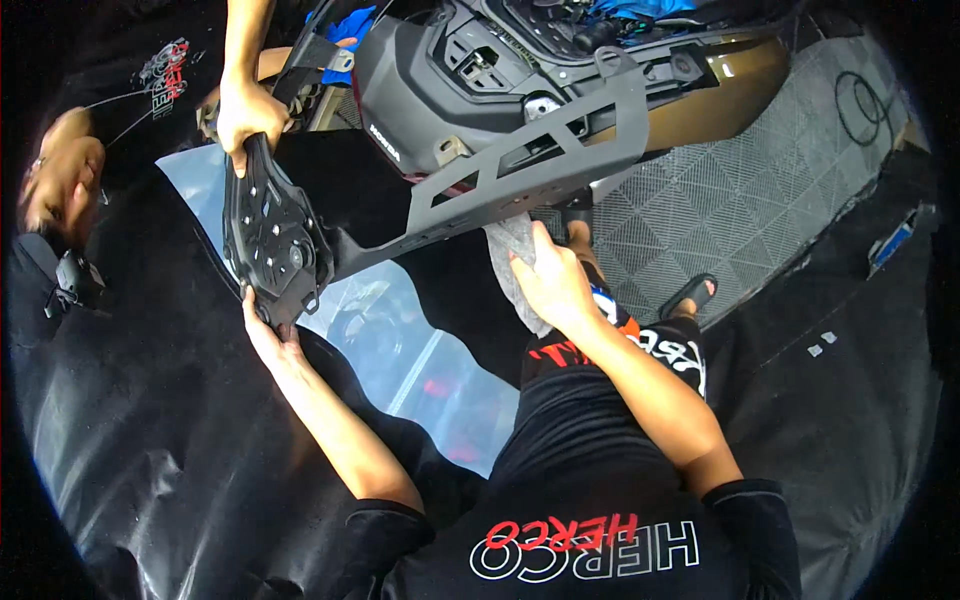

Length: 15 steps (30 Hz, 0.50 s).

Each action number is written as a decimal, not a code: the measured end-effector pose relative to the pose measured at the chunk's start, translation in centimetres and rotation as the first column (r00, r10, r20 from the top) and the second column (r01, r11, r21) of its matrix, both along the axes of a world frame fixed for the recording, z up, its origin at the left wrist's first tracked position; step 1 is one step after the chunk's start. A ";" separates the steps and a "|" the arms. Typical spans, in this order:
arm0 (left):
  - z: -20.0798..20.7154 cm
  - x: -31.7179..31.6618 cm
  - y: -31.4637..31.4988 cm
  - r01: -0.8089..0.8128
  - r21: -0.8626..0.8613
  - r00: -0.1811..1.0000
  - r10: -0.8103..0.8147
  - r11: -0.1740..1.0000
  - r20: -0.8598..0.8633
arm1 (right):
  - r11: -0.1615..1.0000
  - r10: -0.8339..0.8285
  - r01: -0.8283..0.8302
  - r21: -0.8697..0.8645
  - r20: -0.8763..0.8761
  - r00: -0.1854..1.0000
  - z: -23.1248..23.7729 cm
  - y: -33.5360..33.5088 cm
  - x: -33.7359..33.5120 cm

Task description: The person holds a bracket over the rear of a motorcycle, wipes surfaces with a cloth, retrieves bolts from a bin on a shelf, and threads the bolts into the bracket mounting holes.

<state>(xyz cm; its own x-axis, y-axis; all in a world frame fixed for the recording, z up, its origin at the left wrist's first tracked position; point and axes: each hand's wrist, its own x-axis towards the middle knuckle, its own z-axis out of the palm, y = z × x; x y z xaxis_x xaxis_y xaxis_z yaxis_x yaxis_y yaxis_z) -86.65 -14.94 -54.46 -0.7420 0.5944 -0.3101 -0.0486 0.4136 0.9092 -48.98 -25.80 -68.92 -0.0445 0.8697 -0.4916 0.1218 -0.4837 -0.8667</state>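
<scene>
A dark metal bracket with cut-out slots (pixel 450 222) reaches from the scooter's rear toward the left. At its left end is a black plate-like mount with several bolts (pixel 268 235). My left hand (pixel 268 335) grips the mount's lower end, thumb on its edge and fingers partly hidden beneath. In my right hand (pixel 558 285) is a bunched grey cloth (pixel 512 270), its top touching the bracket's underside. A co-worker's hand (pixel 250 115) grasps the upper end of the same mount.
The scooter (pixel 420 100) with a gold-brown panel (pixel 750 90) stands at the top. A clear bluish sheet (pixel 400 345) lies below the bracket. Grey floor tiles (pixel 760 200) and a coiled cable (pixel 862 110) are at right. The co-worker's head (pixel 65 190) is at far left.
</scene>
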 end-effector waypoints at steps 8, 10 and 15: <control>0.2 -0.2 0.0 -0.026 -0.004 0.999 0.026 1.000 -0.021 | 0.995 -0.051 0.054 0.085 -0.030 0.998 -1.2 -0.5 -0.5; 0.3 -0.1 0.0 -0.030 0.008 0.999 0.031 1.000 -0.023 | 0.993 -0.047 0.048 0.106 -0.010 0.999 -0.8 -0.3 -0.5; 0.7 1.3 0.2 -0.057 -0.017 0.997 0.056 0.998 -0.058 | 0.997 -0.004 0.004 0.075 -0.003 1.000 0.0 0.1 0.6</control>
